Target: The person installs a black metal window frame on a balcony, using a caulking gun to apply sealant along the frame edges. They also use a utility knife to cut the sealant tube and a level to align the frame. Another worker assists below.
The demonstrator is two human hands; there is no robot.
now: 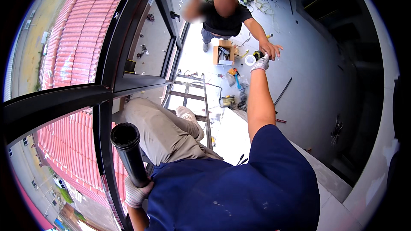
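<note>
**Black tube (133, 162) in our left hand (138, 192), our right hand (260, 63) out to a co-worker's hand (271, 51)**

At far left we look down on a red tiled roof (83, 30) past a dark window frame (103, 95). The tube tilts beside that frame, open end uppermost, our gloved left fingers curled around its lower part. Next come our beige trousers (156, 132), then a ladder (188, 96) and, farther off, a cardboard box (231, 54) with things inside. The co-worker (222, 23), in a black shirt, stands by it, one arm raised. Right of the box we see a white round thing (250, 60), then a black-and-yellow thing (257, 54) just beside our gloved right hand. We cannot tell whether that hand pinches anything; it overlaps the co-worker's spread fingers in view. Farther right lies a long dark rod (283, 90).
</note>
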